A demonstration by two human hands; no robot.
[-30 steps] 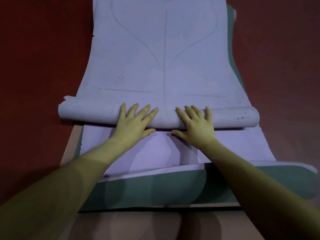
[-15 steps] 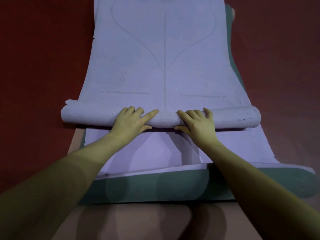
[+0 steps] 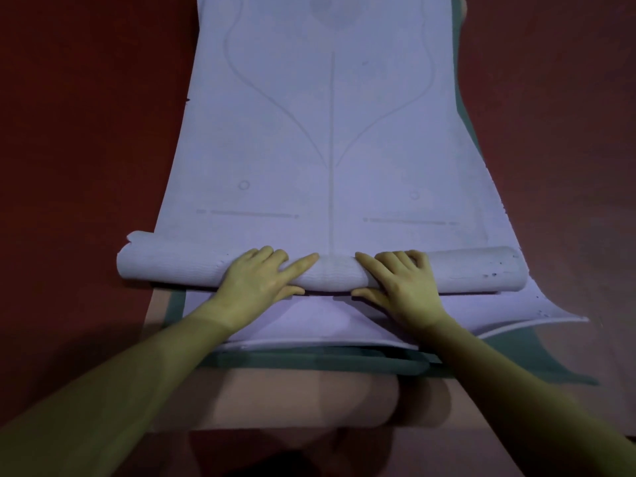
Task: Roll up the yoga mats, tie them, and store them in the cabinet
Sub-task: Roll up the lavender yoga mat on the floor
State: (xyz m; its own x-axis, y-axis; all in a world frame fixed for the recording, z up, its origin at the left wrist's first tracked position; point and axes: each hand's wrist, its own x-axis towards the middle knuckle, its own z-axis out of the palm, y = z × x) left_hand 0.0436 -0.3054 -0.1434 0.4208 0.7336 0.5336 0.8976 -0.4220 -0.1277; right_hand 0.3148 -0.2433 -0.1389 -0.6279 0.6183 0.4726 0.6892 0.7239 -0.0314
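Both hands (image 3: 330,284) curled over rolled purple mat (image 3: 172,266)

Looks like an exercise or yoga room, though dim light leaves me unsure: lavender yoga mat (image 3: 330,132) printed with alignment lines, green mat (image 3: 309,361) beneath it, dark red floor (image 3: 86,132) around it.

My two bare arms and hands, nothing worn

My left hand (image 3: 256,282) and my right hand (image 3: 401,285) carry no glove, ring, watch or band that I can make out. Back from each grip, both forearms run uncovered down to the near edge of the view, with no sleeve or cuff showing anywhere. My nails are short and plain. The dim light hides finer marks.
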